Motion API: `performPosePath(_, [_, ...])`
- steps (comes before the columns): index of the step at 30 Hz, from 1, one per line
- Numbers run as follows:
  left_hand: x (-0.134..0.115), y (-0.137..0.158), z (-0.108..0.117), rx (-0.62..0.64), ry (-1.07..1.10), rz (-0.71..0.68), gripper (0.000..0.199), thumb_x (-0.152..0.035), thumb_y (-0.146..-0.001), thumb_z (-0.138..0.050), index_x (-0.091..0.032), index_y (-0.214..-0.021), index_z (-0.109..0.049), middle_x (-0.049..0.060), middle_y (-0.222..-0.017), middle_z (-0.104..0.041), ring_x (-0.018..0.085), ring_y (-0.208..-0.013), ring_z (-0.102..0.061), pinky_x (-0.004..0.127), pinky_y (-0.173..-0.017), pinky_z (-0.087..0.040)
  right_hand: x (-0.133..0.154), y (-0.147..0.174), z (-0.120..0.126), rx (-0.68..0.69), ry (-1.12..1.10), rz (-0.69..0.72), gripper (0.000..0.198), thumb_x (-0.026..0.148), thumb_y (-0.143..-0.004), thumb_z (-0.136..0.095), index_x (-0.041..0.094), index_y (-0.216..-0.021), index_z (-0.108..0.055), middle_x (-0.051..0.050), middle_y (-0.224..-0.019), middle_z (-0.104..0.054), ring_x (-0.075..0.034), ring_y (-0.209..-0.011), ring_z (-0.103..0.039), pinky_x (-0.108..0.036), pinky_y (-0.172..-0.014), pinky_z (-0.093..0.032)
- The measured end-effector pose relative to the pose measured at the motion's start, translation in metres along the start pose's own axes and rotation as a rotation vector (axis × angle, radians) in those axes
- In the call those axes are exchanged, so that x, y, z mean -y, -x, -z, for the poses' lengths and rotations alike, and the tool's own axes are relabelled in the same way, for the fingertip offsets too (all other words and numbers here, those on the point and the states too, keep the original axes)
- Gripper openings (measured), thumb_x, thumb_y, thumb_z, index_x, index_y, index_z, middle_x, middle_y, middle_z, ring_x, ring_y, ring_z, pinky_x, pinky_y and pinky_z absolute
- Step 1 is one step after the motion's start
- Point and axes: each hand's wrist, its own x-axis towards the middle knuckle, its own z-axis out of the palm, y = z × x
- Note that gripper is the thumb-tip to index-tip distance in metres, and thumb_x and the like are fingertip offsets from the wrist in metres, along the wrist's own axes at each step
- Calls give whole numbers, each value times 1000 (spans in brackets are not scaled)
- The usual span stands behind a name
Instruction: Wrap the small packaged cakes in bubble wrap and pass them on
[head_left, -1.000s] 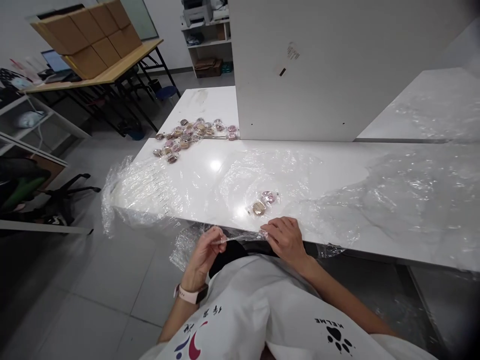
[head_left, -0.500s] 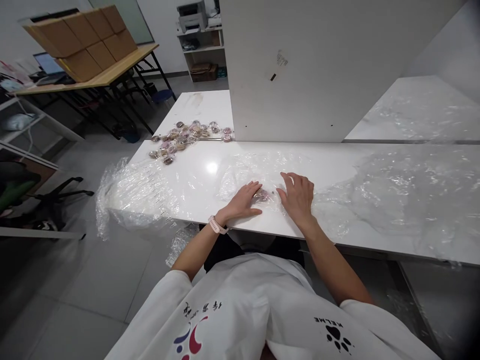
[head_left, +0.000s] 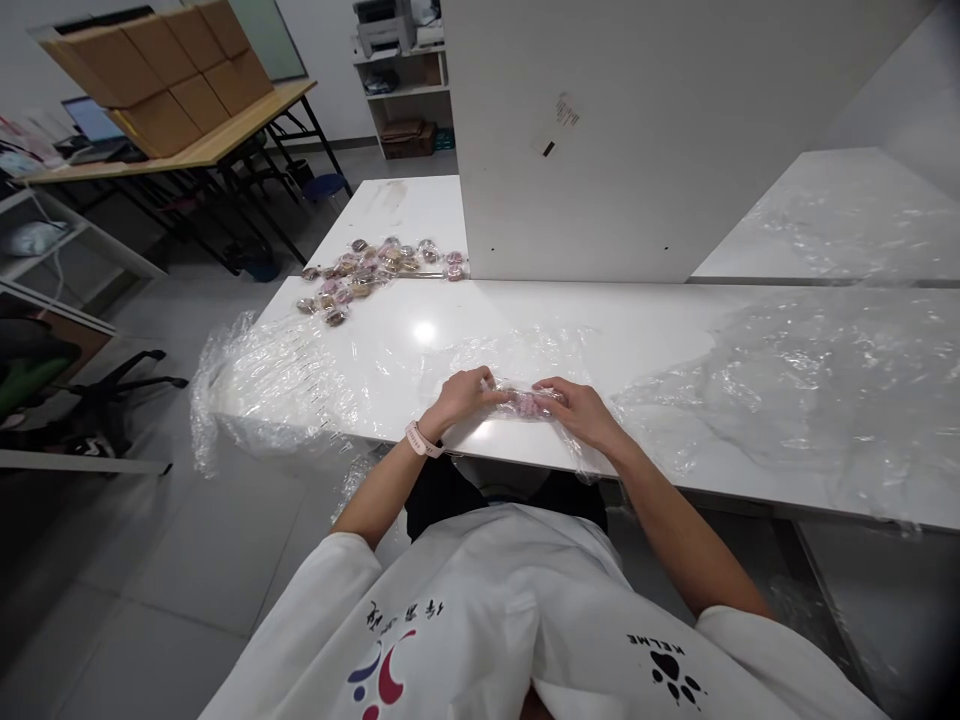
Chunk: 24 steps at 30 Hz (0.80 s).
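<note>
A pink object wrapped in transparent bubble wrap (head_left: 525, 403) lies at the front part of the white table (head_left: 652, 345), between my hands; the wrap hides its exact kind. My left hand (head_left: 463, 396) grips its left end, fingers and thumb closed on the film. At the opposite end my right hand (head_left: 577, 408) pinches the wrap, thumb and fingers together. A loose part of the film (head_left: 517, 350) spreads out behind the hands, and some hangs at the table's front edge beneath my right wrist.
Several small round wrapped items (head_left: 367, 270) are heaped at the back left. Bubble wrap (head_left: 277, 385) drapes over the left edge, and a large crumpled sheet (head_left: 810, 380) covers the right side. A tall white panel (head_left: 600, 180) rises behind. Cardboard boxes (head_left: 157, 85) stand on a farther table.
Both hands have gone from lying open beside the wrapped object to gripping its two ends. The film behind has been drawn in toward me, and the pink object shows more plainly.
</note>
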Motion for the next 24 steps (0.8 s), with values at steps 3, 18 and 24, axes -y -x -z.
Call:
performPosePath(3, [-9, 10, -11, -265, -230, -31, 41, -40, -89, -67, -18, -120, -55, 13, -102, -69, 30, -92, -65, 39, -75, -48, 4, -3, -6, -213, 136, 14, 34, 49, -94, -55, 22, -111, -66, -5, -93, -70, -21, -80, -64, -31, -64, -43])
performPosePath(18, [-3, 0, -15, -230, -145, -147, 28, -38, -101, -45, -20, -104, -66, 3, -76, -70, 18, -69, -64, 29, -61, -44, -6, 1, 0, -136, 222, 132, 38, 43, -101, -39, 24, -111, -70, -5, -94, -74, -21, -84, -67, -31, -71, -47])
performPosePath(24, [-17, -8, -10, -387, -378, -129, 12, -16, -93, -55, -17, -101, -64, 12, -105, -70, 28, -102, -64, 41, -84, -49, 18, -14, 10, -243, 498, 27, 27, 31, -95, -54, 20, -116, -67, -11, -113, -68, -27, -99, -60, -38, -81, -43])
